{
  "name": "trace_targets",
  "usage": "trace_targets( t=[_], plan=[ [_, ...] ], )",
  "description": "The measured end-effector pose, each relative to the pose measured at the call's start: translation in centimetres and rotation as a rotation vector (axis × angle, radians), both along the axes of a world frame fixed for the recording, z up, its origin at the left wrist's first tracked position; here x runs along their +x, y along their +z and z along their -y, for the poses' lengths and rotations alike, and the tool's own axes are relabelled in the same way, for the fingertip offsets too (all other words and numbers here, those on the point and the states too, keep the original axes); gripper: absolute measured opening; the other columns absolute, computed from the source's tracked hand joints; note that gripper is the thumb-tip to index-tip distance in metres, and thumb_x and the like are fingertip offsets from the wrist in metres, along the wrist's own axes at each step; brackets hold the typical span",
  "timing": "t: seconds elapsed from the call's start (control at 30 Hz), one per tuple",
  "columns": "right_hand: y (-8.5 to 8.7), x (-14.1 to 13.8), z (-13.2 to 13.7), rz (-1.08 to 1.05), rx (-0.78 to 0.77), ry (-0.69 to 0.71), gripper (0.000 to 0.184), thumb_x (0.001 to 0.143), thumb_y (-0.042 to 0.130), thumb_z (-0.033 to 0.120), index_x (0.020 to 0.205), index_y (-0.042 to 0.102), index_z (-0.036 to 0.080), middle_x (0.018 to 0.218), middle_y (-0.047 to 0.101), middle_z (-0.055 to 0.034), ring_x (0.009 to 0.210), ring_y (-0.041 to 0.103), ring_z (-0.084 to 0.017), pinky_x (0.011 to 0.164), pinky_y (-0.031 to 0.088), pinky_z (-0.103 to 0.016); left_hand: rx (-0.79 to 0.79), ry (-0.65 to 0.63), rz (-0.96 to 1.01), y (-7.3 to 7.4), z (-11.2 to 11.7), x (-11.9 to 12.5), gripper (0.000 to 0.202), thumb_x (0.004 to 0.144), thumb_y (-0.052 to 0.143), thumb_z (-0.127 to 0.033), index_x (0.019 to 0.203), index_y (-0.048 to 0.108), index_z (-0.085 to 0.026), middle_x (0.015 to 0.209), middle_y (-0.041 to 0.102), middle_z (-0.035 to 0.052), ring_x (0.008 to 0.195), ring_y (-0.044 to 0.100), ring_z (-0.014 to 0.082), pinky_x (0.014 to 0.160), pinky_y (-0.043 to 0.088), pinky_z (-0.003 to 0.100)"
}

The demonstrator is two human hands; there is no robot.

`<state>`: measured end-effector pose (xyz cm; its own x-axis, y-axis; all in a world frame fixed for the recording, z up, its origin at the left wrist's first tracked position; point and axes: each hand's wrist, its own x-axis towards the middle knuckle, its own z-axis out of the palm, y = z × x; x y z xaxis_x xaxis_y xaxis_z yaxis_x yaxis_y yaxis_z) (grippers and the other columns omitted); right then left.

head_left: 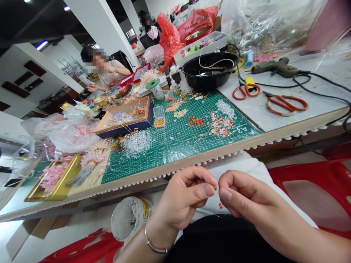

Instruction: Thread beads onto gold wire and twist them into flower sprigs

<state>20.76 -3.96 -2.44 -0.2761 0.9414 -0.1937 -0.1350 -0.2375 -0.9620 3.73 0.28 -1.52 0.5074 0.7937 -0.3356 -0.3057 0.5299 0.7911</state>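
My left hand [186,195] and my right hand [246,197] meet over my lap, below the table edge. Both are closed in a pinch, thumb against forefinger, tips almost touching. Between them is something very thin, too small to name. A tiny orange bead [220,206] shows just under the right thumb. A bangle [155,246] circles my left wrist. On the table above lies a green cutting mat [175,142] with piles of clear beads [137,142] and an orange beaded sprig [221,126].
A black bowl [210,69] with wire, two orange scissors [286,104], a glue gun [275,67] with its cord, a blue-edged box [124,117] of beads and a gold tray [53,180] crowd the table. A plastic tub [128,217] stands by my knee. Other people sit farther back.
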Motion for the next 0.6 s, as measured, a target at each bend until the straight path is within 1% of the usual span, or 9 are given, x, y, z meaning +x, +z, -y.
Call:
trace_targets(
  t=[0.07,0.17,0.23,0.3,0.37,0.4,0.5,0.53,0.6],
  plan=[
    [-0.3,0.2,-0.2,-0.009,0.022,0.027,0.052,0.092,0.056,0.07,0.073,0.054,0.022,0.061,0.044,0.0056,0.057,0.036,-0.012,0.052,0.033,-0.023,0.036,-0.022,0.005,0.0,-0.1,-0.1,0.025,0.067,0.091,-0.026,0.074,0.07,-0.014,0.068,0.056,-0.0009,0.053,0.038,0.0031,0.047,0.021,0.018],
    [-0.6,0.3,-0.3,-0.018,0.075,0.037,0.05,0.094,0.056,0.067,0.074,0.057,0.022,0.063,0.048,0.0047,0.057,0.038,-0.011,0.053,0.033,-0.024,0.128,-0.054,0.002,-0.2,-0.2,-0.2,0.022,0.07,0.09,-0.027,0.074,0.071,-0.016,0.072,0.061,0.0008,0.06,0.05,0.0073,0.053,0.034,0.019],
    [-0.6,0.4,-0.3,-0.016,0.074,0.034,0.05,0.093,0.057,0.068,0.075,0.057,0.022,0.062,0.049,0.0048,0.057,0.039,-0.011,0.053,0.033,-0.023,0.289,-0.056,-0.069,0.0,-0.2,-0.4,0.016,0.076,0.086,-0.028,0.077,0.074,-0.018,0.075,0.062,0.0016,0.067,0.055,0.0106,0.06,0.041,0.022],
    [-0.5,0.4,-0.2,-0.008,0.053,0.027,0.05,0.092,0.058,0.069,0.075,0.057,0.022,0.061,0.049,0.005,0.056,0.039,-0.01,0.053,0.035,-0.023,0.53,-0.043,-0.244,0.6,-0.1,-0.7,0.009,0.082,0.081,-0.028,0.082,0.077,-0.02,0.08,0.064,0.0027,0.073,0.058,0.0128,0.066,0.044,0.025],
    [-0.4,0.5,-0.1,-0.012,0.034,0.016,0.047,0.091,0.061,0.067,0.078,0.059,0.022,0.062,0.05,0.0045,0.056,0.039,-0.011,0.053,0.037,-0.023,0.766,-0.033,-0.438,1.4,-0.1,-0.9,0.004,0.086,0.076,-0.025,0.086,0.078,-0.022,0.084,0.066,0.0033,0.076,0.059,0.0135,0.066,0.044,0.025],
    [-0.4,0.6,-0.1,-0.022,0.034,0.002,0.045,0.092,0.061,0.066,0.082,0.061,0.022,0.064,0.052,0.0038,0.056,0.04,-0.011,0.053,0.038,-0.024,0.859,-0.024,-0.51,1.8,-0.1,-1.0,0.003,0.087,0.074,-0.023,0.086,0.077,-0.022,0.084,0.067,0.0032,0.077,0.06,0.0137,0.064,0.044,0.025],
    [-0.3,0.7,0.0,-0.031,0.062,-0.045,0.039,0.096,0.057,0.061,0.093,0.066,0.023,0.075,0.057,0.0009,0.06,0.043,-0.012,0.056,0.043,-0.025,1.043,-0.007,-0.604,3.1,-0.4,-1.0,0.006,0.087,0.072,-0.017,0.085,0.074,-0.022,0.083,0.068,0.0018,0.077,0.061,0.0137,0.063,0.044,0.025],
    [-0.2,0.8,0.0,-0.015,0.078,-0.052,0.038,0.097,0.056,0.06,0.093,0.067,0.023,0.076,0.058,0.0007,0.061,0.043,-0.012,0.057,0.043,-0.025,1.082,-0.005,-0.615,3.5,-0.6,-1.0,0.006,0.087,0.071,-0.016,0.085,0.073,-0.022,0.083,0.068,0.0014,0.077,0.061,0.0134,0.063,0.045,0.025],
    [0.2,0.9,0.1,0.043,0.115,-0.057,0.037,0.097,0.059,0.057,0.085,0.066,0.023,0.074,0.057,0.0012,0.061,0.043,-0.012,0.056,0.042,-0.024,1.129,-0.013,-0.618,4.1,-0.9,-0.8,0.007,0.088,0.07,-0.017,0.083,0.071,-0.021,0.083,0.068,0.0009,0.077,0.06,0.0127,0.065,0.045,0.025]
  ],
)
